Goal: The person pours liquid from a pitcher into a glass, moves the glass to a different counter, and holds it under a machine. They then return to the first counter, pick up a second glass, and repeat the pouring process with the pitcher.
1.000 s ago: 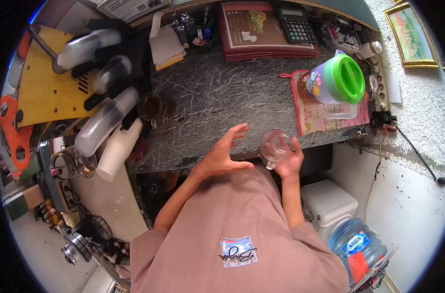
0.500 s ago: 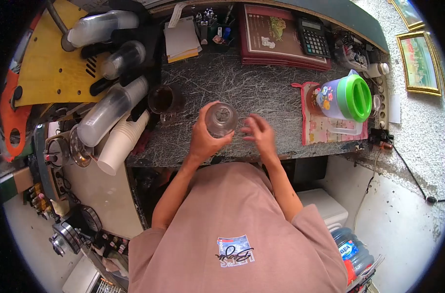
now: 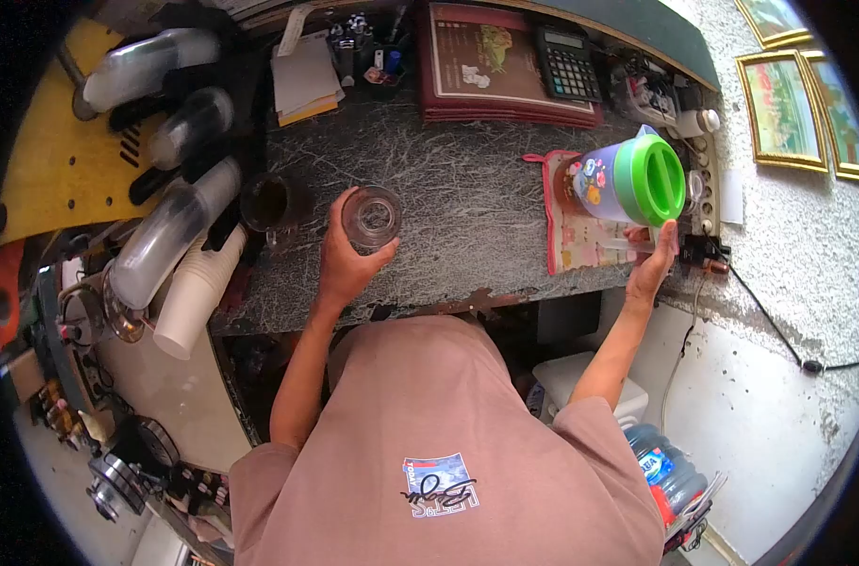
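My left hand (image 3: 346, 266) is curled around the side of a clear drinking glass (image 3: 373, 219) above the counter; its round end faces the camera. Over at the right, my right hand (image 3: 652, 270) is closed at the handle (image 3: 627, 244) of a plastic pitcher with a green lid (image 3: 658, 179) and a flower print. Some of its fingers are hidden behind the handle. Beneath the pitcher lies a pink-edged patterned cloth (image 3: 569, 247). To the left of the glass, a dark mug (image 3: 267, 201) stands on the counter.
Stacked paper cups (image 3: 198, 288) and clear plastic cups (image 3: 175, 231) lie in holders at left. Along the back are notepaper (image 3: 305, 77), a menu folder (image 3: 477, 57) and a calculator (image 3: 568, 64). A power strip (image 3: 708, 179) borders the right wall. The scratched dark counter (image 3: 448, 226) spans the middle.
My right hand has moved from beside the glass to the pitcher's handle at the right. My left hand keeps the glass, whose angle has changed. The camera view has shifted slightly right.
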Demonstrator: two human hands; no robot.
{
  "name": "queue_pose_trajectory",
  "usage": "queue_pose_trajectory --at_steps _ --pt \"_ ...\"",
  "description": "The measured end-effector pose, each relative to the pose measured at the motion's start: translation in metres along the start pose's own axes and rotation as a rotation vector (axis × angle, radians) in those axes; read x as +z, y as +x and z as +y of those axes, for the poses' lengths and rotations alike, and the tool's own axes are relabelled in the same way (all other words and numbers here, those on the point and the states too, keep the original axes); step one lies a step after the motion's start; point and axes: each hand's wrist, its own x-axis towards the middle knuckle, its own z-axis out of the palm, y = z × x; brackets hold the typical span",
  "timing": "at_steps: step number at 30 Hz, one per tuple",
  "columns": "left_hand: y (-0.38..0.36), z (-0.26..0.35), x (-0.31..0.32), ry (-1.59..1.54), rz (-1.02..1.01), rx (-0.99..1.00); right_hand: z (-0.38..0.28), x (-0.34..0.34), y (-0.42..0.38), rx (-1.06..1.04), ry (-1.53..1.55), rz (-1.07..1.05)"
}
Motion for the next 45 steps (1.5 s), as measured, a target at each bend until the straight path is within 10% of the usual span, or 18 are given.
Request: queue_pose_trajectory --at_steps 12,30,45 --pt "-0.053 -0.016 0.029 -0.063 0.277 -0.126 -0.018 0.032 0.002 -0.006 0.103 -0.091" --pt "-0.039 -0.048 0.045 -0.396 -0.029 0.182 -0.148 0.149 -0.062 -0.112 -0.772 -1.038" --pt "-0.037 -0.044 0.032 -0.402 -0.069 0.165 -0.156 0.199 -0.084 -0.328 -0.980 -1.293"
